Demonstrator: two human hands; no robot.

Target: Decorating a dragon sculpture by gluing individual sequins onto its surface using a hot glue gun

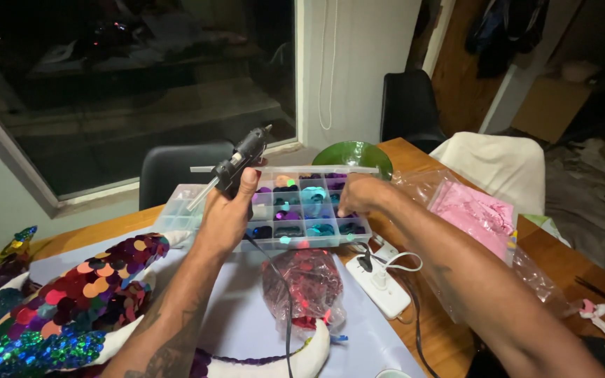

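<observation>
While the left hand is clamping fully around the rigid, light black plastic glue gun by its handle, nozzle up, the right hand is pinching into the clear compartmented sequin box; its catch is hidden.

Head-worn camera looking down and forward over a wooden table at night.

There is a single view, taken from the person's head, so both forearms stretch away from the bottom edge into the middle of the frame. It faces across the table toward a dark window at upper left and a white wall beside it, tilted slightly so that the table edge runs at a slant. It sits close: the left hand and right hand fall near the centre, with a clear compartment box just beyond them. Chairs and a dim room fill the far right. No second view overlaps it.
</observation>
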